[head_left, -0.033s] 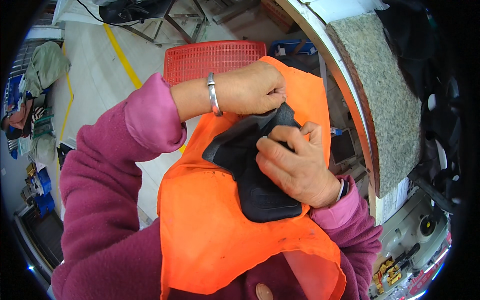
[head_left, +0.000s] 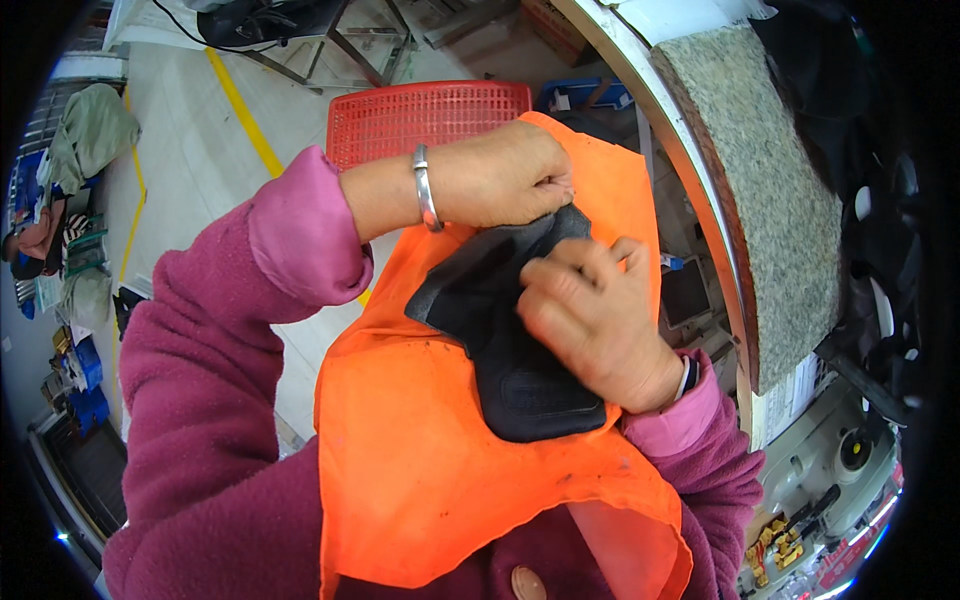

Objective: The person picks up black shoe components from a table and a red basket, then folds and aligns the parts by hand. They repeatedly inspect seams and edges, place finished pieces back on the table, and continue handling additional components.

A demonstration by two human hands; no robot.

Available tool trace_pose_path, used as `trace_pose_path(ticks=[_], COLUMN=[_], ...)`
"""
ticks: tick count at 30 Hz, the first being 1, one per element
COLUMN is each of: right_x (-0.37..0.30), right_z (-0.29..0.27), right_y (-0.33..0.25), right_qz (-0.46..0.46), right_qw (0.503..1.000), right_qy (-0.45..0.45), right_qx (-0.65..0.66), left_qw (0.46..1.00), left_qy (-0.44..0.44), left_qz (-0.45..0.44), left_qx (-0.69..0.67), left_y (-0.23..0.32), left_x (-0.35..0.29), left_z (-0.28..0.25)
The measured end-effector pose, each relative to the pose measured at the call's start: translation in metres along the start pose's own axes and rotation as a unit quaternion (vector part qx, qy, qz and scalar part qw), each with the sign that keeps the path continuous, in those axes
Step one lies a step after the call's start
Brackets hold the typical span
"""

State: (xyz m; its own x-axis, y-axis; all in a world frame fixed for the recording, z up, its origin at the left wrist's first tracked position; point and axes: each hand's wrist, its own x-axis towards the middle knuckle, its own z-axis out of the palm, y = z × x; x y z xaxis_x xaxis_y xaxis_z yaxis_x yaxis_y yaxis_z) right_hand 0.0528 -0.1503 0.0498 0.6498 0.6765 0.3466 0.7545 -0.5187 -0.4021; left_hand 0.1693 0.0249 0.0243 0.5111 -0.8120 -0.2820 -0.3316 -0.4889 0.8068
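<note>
A flat, cut-out black piece (head_left: 530,385), which looks like fabric or leather, lies over an orange cloth (head_left: 410,470) spread on my lap. Its lower end is rounded, and a corner points to the left. My left hand (head_left: 505,180) is closed on the black piece's top edge, its fingers mostly out of sight beneath the fist. Over the right side of that piece, my right hand (head_left: 600,325) has its fingers curled and slightly blurred. What those fingers hold, if anything, is hidden.
A red plastic basket (head_left: 430,115) stands beyond the orange cloth. Along the right runs a worktop with a speckled stone slab (head_left: 755,200); a sewing machine (head_left: 840,470) is at lower right. A metal-legged stand (head_left: 350,45) is at the far side.
My right hand has lifted slightly and shifted a little, uncovering more of the black piece. The left hand keeps its place at the top edge.
</note>
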Motion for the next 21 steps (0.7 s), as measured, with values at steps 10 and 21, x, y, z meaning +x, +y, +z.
trace_pose_path(ticks=[10,21], right_x=[-0.002,-0.022], right_z=[0.007,0.026], right_y=[0.018,0.034], right_qz=[0.187,0.462], right_qw=[0.974,0.772], right_qy=[0.129,0.263], right_qx=[0.014,0.348], left_qw=[0.984,0.947], left_qy=[0.084,0.152], left_qz=[0.057,-0.046], left_qx=[-0.148,-0.281], left_y=[-0.008,-0.038], left_x=[-0.034,-0.034], left_z=[0.007,0.039])
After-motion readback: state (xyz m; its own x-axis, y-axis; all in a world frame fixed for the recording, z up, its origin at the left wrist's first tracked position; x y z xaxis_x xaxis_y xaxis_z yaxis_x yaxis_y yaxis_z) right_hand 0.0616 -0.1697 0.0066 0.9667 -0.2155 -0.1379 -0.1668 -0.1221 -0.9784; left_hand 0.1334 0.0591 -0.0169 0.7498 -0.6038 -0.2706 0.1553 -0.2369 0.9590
